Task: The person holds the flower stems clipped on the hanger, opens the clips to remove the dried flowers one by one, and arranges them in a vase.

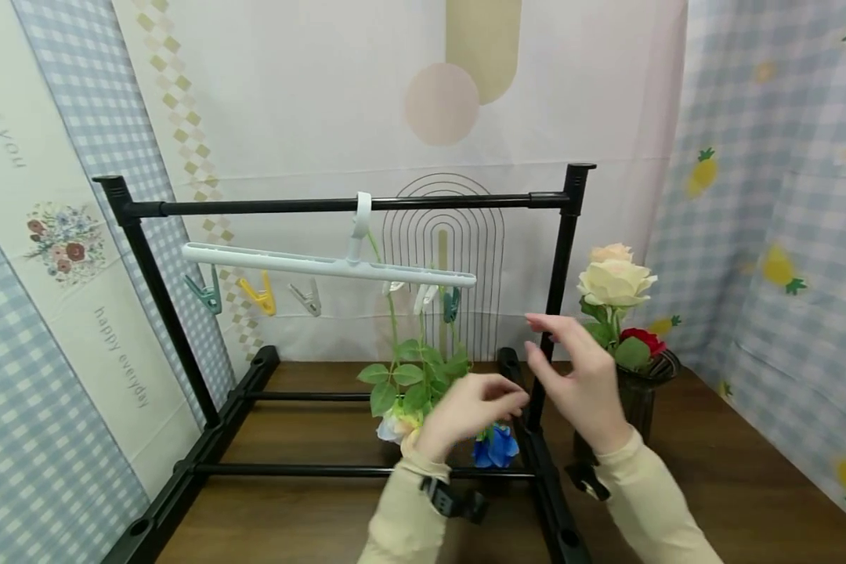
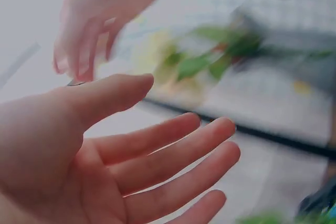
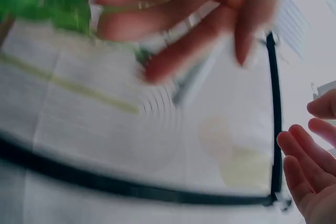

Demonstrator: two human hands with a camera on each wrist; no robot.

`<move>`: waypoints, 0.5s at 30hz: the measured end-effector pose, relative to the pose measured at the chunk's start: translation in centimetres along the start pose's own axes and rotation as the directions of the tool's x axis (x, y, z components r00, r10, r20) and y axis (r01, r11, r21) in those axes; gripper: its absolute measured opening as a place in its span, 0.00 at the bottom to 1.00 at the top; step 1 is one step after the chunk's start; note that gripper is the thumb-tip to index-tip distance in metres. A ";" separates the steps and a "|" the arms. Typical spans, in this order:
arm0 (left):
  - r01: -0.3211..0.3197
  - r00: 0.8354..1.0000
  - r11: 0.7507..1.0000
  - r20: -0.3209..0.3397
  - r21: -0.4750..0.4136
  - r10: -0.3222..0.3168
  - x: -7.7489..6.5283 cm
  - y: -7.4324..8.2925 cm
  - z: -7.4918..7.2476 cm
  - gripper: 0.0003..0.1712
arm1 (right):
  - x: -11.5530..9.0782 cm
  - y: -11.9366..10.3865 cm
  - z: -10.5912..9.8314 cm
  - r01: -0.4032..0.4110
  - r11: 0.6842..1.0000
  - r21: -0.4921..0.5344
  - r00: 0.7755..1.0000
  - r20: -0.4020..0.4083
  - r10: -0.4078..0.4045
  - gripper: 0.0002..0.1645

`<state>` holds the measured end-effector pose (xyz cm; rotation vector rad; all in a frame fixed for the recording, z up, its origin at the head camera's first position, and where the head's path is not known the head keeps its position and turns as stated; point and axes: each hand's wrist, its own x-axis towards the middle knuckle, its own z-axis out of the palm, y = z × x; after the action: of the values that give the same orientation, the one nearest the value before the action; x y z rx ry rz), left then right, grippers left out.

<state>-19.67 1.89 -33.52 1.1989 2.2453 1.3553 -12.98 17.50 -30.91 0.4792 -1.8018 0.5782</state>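
Note:
Both hands are held in front of the right part of a black rack. My left hand [image 1: 468, 411] has relaxed fingers, holds nothing, and partly covers the hanging flowers. My right hand [image 1: 581, 380] is raised by the rack's right post, thumb and fingers apart and nothing between them. A pale hanger [image 1: 331, 265] hangs from the rack's top bar [image 1: 268, 207]. Under its right half, white clips [image 1: 425, 298] and a dark green clip [image 1: 451, 304] stand over flower stems with leaves [image 1: 409, 374]. Heads down hang a pale flower [image 1: 395, 427] and a blue flower [image 1: 495, 448].
A green clip [image 1: 207, 294], a yellow clip [image 1: 258, 296] and a grey clip [image 1: 306, 298] hang under the hanger's left half. Right of the rack, a dark vase [image 1: 634, 399] holds a cream rose [image 1: 616, 278] and a red rose [image 1: 645, 341]. Patterned cloth surrounds the wooden table.

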 end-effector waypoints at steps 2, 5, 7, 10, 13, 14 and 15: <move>0.015 0.999 0.997 -0.047 -0.076 -0.019 -0.8 -0.6 -2.2 0.18 | 0.1 -0.4 1.6 -0.043 0.999 0.006 0.998 0.036 0.043 0.25; 0.043 0.985 0.979 -0.153 -0.197 -0.074 -1.6 -1.8 -5.0 0.19 | 0.4 -0.9 3.8 -0.166 0.986 -0.002 0.981 0.101 0.165 0.22; 0.046 0.958 0.963 -0.263 -0.266 -0.118 -1.9 -2.6 -6.5 0.18 | 0.9 -1.1 5.1 -0.254 0.967 -0.012 0.956 0.149 0.253 0.19; 0.027 0.878 0.946 -0.445 -0.324 -0.178 -2.2 -3.6 -8.4 0.17 | 1.7 -1.4 7.2 -0.348 0.937 -0.002 0.914 0.220 0.340 0.16; -0.018 0.772 0.939 -0.601 -0.344 -0.206 -2.2 -4.4 -9.6 0.15 | 2.4 -1.6 9.4 -0.384 0.923 0.008 0.892 0.263 0.369 0.13; -0.025 0.742 0.938 -0.635 -0.346 -0.214 -2.0 -4.6 -9.9 0.15 | 2.7 -1.7 10.1 -0.392 0.920 0.010 0.887 0.268 0.376 0.12; -0.029 0.720 0.938 -0.659 -0.345 -0.220 -1.9 -4.7 -10.2 0.16 | 2.9 -1.8 10.8 -0.397 0.918 0.011 0.885 0.271 0.379 0.12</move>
<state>-26.88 -6.85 -32.34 0.4665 2.2954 2.3139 -21.00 9.46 -30.63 0.2431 -2.1605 0.8872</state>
